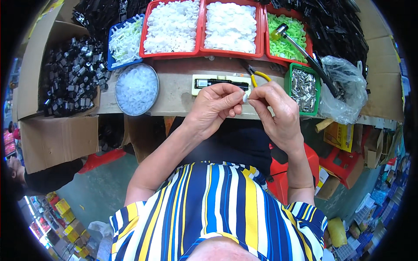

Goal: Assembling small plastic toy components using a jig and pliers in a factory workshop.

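Note:
My left hand (217, 104) and my right hand (275, 108) meet above the front edge of the workbench, fingertips almost touching. Between them is a small round white plastic piece (245, 98), pinched by my right thumb and forefinger. The left thumb and forefinger are pressed together right beside it; whether they grip the same piece or another small part is hidden. Just behind my hands lies a cream-coloured holder (195, 92) with a long black part (213, 82) resting in it. Yellow-handled pliers (256, 75) lie against the holder's right side.
Red trays (201, 32) of white pieces line the back, beside a red tray of green pieces (285, 39). A hammer (300, 48) leans across it. Metal parts fill a green tray (318, 98); translucent pieces fill a round dish (136, 89). A carton of black caps (76, 74) stands left.

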Tool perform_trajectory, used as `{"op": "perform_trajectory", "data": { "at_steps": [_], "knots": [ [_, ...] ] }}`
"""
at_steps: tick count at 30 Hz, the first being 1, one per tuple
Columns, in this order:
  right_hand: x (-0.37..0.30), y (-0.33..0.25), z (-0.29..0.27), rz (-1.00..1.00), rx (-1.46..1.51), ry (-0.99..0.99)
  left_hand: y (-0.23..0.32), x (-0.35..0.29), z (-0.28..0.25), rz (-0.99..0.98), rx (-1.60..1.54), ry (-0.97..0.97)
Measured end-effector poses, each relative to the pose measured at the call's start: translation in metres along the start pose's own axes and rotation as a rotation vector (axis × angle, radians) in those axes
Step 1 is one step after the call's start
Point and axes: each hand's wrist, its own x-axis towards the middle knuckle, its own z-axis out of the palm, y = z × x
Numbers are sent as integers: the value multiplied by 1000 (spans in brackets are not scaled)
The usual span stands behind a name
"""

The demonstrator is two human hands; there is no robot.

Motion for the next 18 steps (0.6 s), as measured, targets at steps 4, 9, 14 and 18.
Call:
{"op": "perform_trajectory", "data": {
  "at_steps": [4, 9, 14, 18],
  "knots": [
    [3, -1, 1, -1, -41, -40, 2, -3, -1, 40, 69, 6],
    [7, 6, -3, 8, 54, -133, 5, -7, -3, 91, 204, 25],
    [9, 16, 3, 408, 801, -221, -2, -8, -11, -29, -68, -123],
    [0, 19, 11, 466, 891, -152, -5, -10, -7, 7, -103, -120]
  ]
}}
